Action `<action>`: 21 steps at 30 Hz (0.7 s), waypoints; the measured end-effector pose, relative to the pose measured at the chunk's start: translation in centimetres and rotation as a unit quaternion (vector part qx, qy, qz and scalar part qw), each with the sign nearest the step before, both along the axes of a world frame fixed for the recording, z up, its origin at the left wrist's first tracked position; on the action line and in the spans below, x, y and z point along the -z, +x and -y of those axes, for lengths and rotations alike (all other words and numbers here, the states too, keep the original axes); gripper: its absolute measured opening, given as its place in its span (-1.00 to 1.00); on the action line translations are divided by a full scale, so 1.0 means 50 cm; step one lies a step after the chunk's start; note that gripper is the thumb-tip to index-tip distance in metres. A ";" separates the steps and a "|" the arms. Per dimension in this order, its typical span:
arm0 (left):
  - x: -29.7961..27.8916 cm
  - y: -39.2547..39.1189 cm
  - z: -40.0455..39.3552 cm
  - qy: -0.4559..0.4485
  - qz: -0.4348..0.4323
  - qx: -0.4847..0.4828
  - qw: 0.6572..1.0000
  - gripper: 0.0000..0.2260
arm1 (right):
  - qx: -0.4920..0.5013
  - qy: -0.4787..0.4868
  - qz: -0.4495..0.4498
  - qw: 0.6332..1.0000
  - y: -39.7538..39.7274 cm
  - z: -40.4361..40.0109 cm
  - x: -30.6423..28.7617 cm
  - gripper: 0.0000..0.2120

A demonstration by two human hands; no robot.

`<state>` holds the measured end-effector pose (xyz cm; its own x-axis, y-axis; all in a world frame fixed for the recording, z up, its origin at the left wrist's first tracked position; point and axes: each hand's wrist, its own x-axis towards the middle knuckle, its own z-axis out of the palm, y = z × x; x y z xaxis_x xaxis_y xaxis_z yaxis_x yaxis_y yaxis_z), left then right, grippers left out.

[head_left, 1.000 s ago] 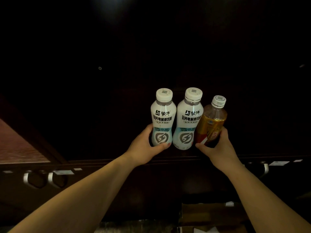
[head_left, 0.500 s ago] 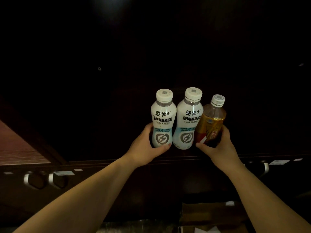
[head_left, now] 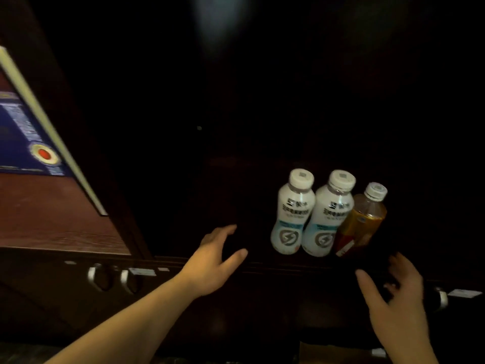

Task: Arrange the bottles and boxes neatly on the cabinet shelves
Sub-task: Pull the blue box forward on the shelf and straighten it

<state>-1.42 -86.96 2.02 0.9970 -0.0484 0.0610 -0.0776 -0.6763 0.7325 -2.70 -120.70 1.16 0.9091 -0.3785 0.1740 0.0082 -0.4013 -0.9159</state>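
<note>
Three bottles stand upright, caps up, touching side by side on the dark shelf (head_left: pixel 262 264): two white bottles (head_left: pixel 293 214) (head_left: pixel 330 215), then an amber bottle (head_left: pixel 363 222). Both hands are spread and empty, left hand (head_left: pixel 214 261) left of them, right hand (head_left: pixel 396 292) below. Metal handles (head_left: pixel 92 275) sit lower left.

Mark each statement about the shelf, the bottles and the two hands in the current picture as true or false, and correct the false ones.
1. Three bottles stand in a row on the shelf. True.
2. The left hand grips a white bottle. False: it is open, apart from the left white bottle.
3. The amber bottle is rightmost. True.
4. The right hand holds the amber bottle. False: it is open, below it.
5. The middle white bottle has no cap. False: it is capped.
</note>
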 end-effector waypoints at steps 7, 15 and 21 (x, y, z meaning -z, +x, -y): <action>-0.120 -0.153 -0.268 -0.007 0.053 -0.039 0.998 -0.53 | -0.195 0.018 0.047 0.979 -0.093 -0.286 -0.082 -0.38; -0.225 -0.330 -0.706 -0.014 0.111 -0.207 0.972 -0.45 | -0.417 0.002 0.028 0.909 -0.135 -0.727 -0.191 -0.16; -0.272 -0.363 -1.014 -0.049 0.093 -0.261 0.960 -0.34 | -0.435 0.047 0.035 0.899 -0.128 -1.050 -0.231 -0.37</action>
<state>-19.56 -36.24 15.60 0.8559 0.4689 0.2182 0.1175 -0.5872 0.8009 -9.08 -68.20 12.71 0.8561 0.4536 0.2476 0.3410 -0.1359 -0.9302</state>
